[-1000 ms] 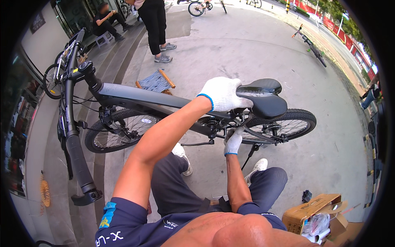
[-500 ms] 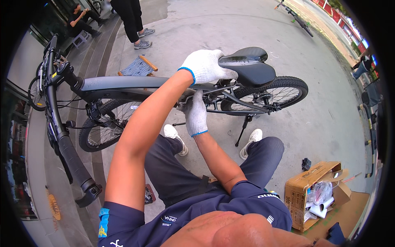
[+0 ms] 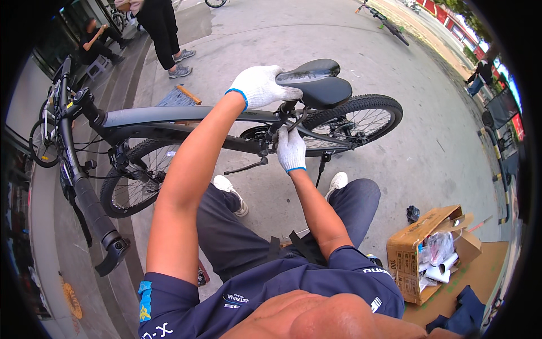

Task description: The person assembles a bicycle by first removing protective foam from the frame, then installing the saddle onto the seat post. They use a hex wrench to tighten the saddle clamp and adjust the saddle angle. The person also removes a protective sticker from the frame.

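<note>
A dark bicycle (image 3: 186, 133) stands across the view, handlebar at left and rear wheel at right. My left hand (image 3: 257, 86), in a white knit glove with a blue cuff, is closed around the front of the black saddle (image 3: 327, 90). Below it, the seat post (image 3: 287, 108) runs down into the frame. My right hand (image 3: 291, 150), gloved alike, is closed beside the frame just under the seat post. Its fingertips reach up at the seat tube, and what they grip is hidden. A crank arm (image 3: 248, 165) shows left of this hand.
The handlebar (image 3: 93, 203) reaches close to my left side. A kickstand (image 3: 322, 168) stands near my right foot. An open cardboard box (image 3: 403, 260) with plastic bags lies at right. A folding stool (image 3: 178, 97) is behind the bicycle; a person's legs (image 3: 161, 39) are beyond it.
My right hand has shifted right along the frame, to below the seat post. My left hand stays on the saddle. The whole view has shifted, so the bicycle sits farther left.
</note>
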Demonstrator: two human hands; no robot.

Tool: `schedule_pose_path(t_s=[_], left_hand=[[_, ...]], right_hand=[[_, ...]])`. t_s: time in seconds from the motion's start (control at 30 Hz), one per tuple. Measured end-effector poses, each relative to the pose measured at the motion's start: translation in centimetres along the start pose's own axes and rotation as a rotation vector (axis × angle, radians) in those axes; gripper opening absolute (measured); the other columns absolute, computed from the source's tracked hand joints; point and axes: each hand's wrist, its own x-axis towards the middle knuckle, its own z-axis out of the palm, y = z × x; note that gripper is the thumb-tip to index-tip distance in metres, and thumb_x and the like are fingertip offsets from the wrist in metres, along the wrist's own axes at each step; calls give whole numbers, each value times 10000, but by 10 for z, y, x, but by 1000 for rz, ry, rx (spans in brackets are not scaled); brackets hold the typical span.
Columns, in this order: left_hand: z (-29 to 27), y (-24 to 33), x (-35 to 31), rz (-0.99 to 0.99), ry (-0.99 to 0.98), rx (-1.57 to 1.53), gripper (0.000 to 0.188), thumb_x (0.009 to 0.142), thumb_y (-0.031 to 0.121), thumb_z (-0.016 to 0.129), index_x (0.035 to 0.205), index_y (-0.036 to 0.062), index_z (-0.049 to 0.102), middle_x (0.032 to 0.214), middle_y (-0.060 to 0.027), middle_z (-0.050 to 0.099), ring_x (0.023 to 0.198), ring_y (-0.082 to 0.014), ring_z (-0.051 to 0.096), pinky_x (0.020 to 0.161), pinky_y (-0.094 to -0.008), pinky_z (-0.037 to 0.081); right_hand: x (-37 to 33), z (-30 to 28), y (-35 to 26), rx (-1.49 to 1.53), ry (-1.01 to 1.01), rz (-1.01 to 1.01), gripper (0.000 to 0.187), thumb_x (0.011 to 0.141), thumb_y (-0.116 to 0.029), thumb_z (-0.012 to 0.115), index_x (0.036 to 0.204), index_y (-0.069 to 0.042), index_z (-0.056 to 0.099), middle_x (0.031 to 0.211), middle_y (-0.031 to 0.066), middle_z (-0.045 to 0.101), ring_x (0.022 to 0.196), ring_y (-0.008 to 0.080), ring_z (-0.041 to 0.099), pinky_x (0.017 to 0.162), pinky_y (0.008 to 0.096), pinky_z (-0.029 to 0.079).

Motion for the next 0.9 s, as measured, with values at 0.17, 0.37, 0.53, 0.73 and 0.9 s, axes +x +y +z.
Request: schedule_pose_path(t_s=[0.17,0.37,0.53,0.73,0.9], left_hand=[[-1,0,1,-5,-7,1,941,774,826,746,1255,18,775,1192,-240,794,1111,-396,756,996,-447,573],[3,-3,3,-17,-2,14,953,769,849,746,1205,1,774,1150,-243,795,1084,-401,760,983,-448,577],[2,-2,2,-9,9,20,938,768,856,748,1178,13,777,1135,-240,797,1070,-399,763,973,-456,580],[-2,3,-1,-35,-25,22,853,806,761,799,1242,28,777,1169,-210,802,1098,-381,764,975,-426,579],[-4,6,-1,-47,-30,24,852,805,764,803,1237,30,779,1173,-215,798,1117,-386,759,989,-434,579]], right_hand=[[15,-40,19,-406,-39,-122,376,1113,-356,558,1205,-9,671,1002,346,741,973,561,710,857,654,544],[22,-50,6,-488,-60,-118,377,1113,-364,562,1100,-6,680,980,338,743,958,548,717,837,642,552],[9,-26,-1,85,-274,123,375,1108,-319,576,1044,15,734,861,233,768,843,393,783,789,523,581],[15,-26,-1,-399,-36,-178,436,1113,-374,542,1018,-3,750,893,283,754,884,486,745,816,565,564],[20,-20,4,-390,-171,-128,427,1103,-393,544,1180,-19,736,1016,339,749,1002,553,712,909,618,552]])
